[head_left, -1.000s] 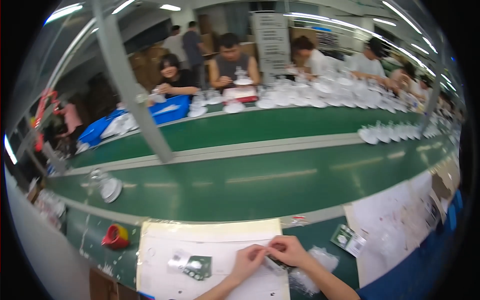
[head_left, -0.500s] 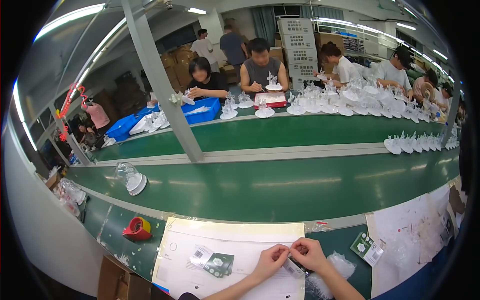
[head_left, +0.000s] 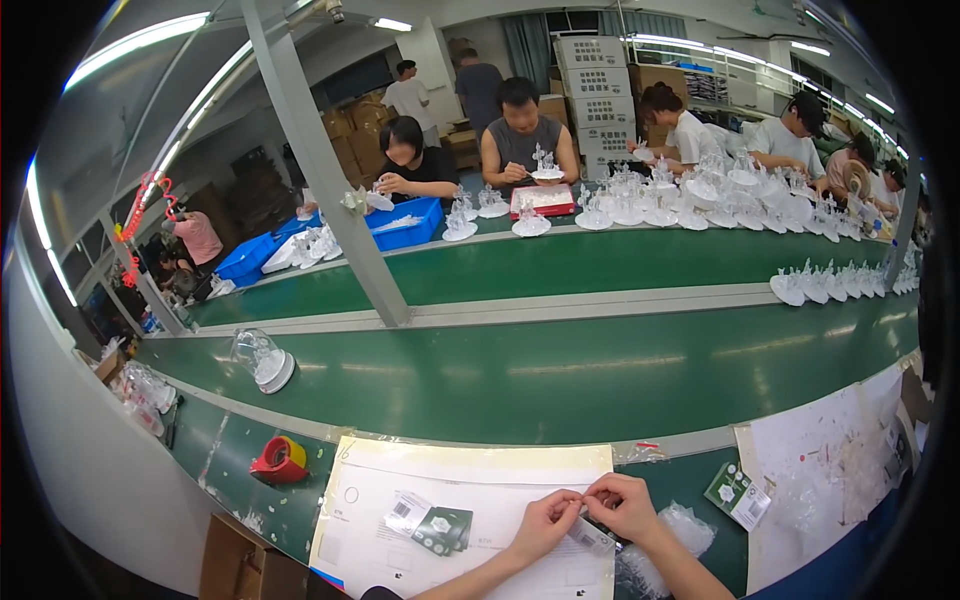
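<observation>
My left hand (head_left: 547, 523) and my right hand (head_left: 624, 510) meet over the right part of a white paper sheet (head_left: 350, 540). Both pinch with thumb and fingertips, which touch or nearly touch. Whatever lies between them is too small to make out. Under the right hand is a pale and dark card or small packet (head_left: 594, 538), partly covered by the fingers. Several green-and-white printed cards (head_left: 440, 530) lie fanned on the sheet, left of my hands. Beside my right forearm rests a crumpled clear plastic bag (head_left: 686, 532).
A red-and-yellow tape dispenser (head_left: 279, 460) stands left of the sheet, another green card (head_left: 738, 496) at right. On the green conveyor belt (head_left: 480, 370) sits a clear dome with white base (head_left: 264, 360). Beyond, co-workers handle white figurines (head_left: 740, 190) beside blue bins (head_left: 408, 224).
The view has shifted slightly. My hands keep almost the same pinched pose, and the cards on the sheet lie as before. One person standing at the back has shifted a little.
</observation>
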